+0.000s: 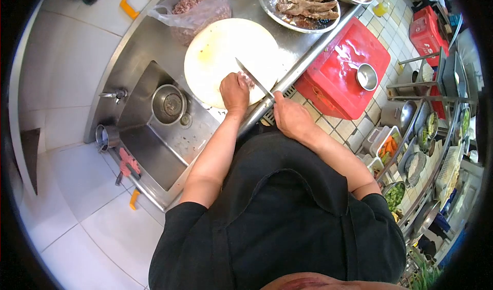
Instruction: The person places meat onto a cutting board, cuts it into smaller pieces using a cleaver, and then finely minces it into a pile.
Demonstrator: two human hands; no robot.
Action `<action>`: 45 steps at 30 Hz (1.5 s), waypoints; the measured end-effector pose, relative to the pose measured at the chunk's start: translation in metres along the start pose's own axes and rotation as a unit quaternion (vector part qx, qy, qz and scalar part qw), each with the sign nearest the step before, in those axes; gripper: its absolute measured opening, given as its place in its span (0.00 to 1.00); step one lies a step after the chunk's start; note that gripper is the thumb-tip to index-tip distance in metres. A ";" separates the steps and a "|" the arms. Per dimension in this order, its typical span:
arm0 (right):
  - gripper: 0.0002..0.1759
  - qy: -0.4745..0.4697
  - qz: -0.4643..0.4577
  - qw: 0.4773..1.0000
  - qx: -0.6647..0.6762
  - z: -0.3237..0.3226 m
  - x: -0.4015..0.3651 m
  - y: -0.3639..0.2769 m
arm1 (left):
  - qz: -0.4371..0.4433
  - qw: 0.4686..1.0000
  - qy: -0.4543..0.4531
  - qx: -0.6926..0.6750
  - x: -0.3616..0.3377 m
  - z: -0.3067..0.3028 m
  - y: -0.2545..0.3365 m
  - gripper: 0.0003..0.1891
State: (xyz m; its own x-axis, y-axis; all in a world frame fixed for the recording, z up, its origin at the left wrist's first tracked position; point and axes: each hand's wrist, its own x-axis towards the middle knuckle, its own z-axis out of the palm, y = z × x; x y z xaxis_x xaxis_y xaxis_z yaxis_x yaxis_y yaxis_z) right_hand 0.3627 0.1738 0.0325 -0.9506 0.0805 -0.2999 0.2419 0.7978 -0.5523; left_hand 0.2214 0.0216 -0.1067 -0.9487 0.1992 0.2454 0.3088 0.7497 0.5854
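A round pale cutting board (pixel 210 48) lies on the steel counter. My right hand (pixel 294 116) is closed round the handle of a knife (pixel 255 78), whose blade slants up and left across the board. Beside the blade, my left hand (pixel 234 92) rests on the board with its fingers curled; what they hold, if anything, is hidden. Small pieces of meat (pixel 248 81) lie at the blade, next to my left fingers. Behind the board stands a clear plastic bag of minced meat (pixel 194 5). A steel bowl (pixel 267 7) holds large dark pieces of meat (pixel 307 3).
The sink (pixel 141 151) with a steel pot (pixel 169 104) is left of the board. A red container (pixel 354 48) with a small metal bowl (pixel 366 77) stands to the right, beyond the counter edge. Shelves with vegetables and pans line the far right.
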 end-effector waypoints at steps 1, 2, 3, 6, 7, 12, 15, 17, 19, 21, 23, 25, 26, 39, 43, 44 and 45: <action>0.14 -0.006 -0.002 1.000 -0.010 0.000 0.003 0.001 | 0.003 1.000 0.006 -0.002 0.001 0.001 0.000 0.07; 0.14 -0.010 0.000 1.000 -0.011 0.001 0.005 0.002 | 0.007 1.000 0.013 -0.004 0.001 0.003 -0.002 0.06; 0.15 -0.027 0.003 0.999 -0.026 0.002 0.008 0.003 | 0.003 1.000 0.010 -0.006 0.000 0.004 -0.003 0.06; 0.16 -0.067 0.015 0.997 -0.046 -0.002 0.019 0.002 | 0.012 1.000 0.021 -0.015 -0.001 0.008 -0.006 0.07; 0.16 -0.084 0.024 0.995 -0.049 -0.004 0.023 0.000 | 0.011 1.000 0.019 -0.016 -0.001 0.008 -0.006 0.07; 0.15 -0.079 0.025 0.996 -0.042 0.019 0.050 0.002 | 0.000 1.000 0.002 -0.010 -0.002 0.005 -0.005 0.08; 0.14 -0.048 -0.001 0.998 -0.034 0.026 0.074 0.009 | 0.011 1.000 0.005 -0.001 -0.001 0.006 -0.007 0.07; 0.13 -0.041 -0.001 0.998 -0.048 0.014 0.082 0.008 | 0.012 1.000 0.006 -0.010 0.001 0.006 -0.008 0.06; 0.13 -0.028 -0.011 0.999 -0.042 -0.001 0.071 0.000 | 0.020 0.998 0.036 -0.045 0.004 0.001 -0.005 0.05; 0.13 -0.051 0.009 0.998 -0.037 -0.018 0.045 -0.015 | 0.022 0.995 0.058 -0.083 0.000 0.000 -0.006 0.05; 0.13 -0.053 0.005 0.998 -0.040 -0.016 0.028 -0.011 | 0.035 0.999 0.003 -0.039 0.001 0.000 -0.010 0.07; 0.13 -0.065 0.004 0.997 -0.052 -0.012 0.019 -0.011 | 0.037 0.999 -0.006 -0.031 0.001 0.000 -0.012 0.07; 0.13 -0.066 0.005 0.997 -0.051 -0.011 0.018 -0.011 | 0.038 0.999 -0.011 -0.023 0.002 0.000 -0.011 0.08; 0.12 -0.075 0.005 0.996 -0.038 0.021 0.060 0.004 | 0.043 0.998 -0.037 -0.032 0.005 0.001 -0.015 0.09; 0.13 -0.042 0.006 0.999 -0.025 0.029 0.080 0.009 | 0.035 0.998 -0.042 -0.040 0.005 -0.001 -0.013 0.09; 0.13 -0.035 0.007 0.999 -0.021 0.026 0.084 0.009 | 0.034 0.997 -0.046 -0.043 0.006 -0.002 -0.013 0.08; 0.13 -0.038 -0.007 0.999 -0.030 0.022 0.089 0.008 | 0.042 0.997 -0.046 -0.041 0.006 -0.002 -0.013 0.08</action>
State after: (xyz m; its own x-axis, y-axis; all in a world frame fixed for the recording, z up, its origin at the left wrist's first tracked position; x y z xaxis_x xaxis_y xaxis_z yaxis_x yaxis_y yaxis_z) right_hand 0.2844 0.1747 -0.0157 -0.9359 0.0248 -0.3513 0.2133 0.8336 -0.5095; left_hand 0.2120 0.0120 -0.1109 -0.9203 0.3186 0.2272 0.3885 0.6747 0.6276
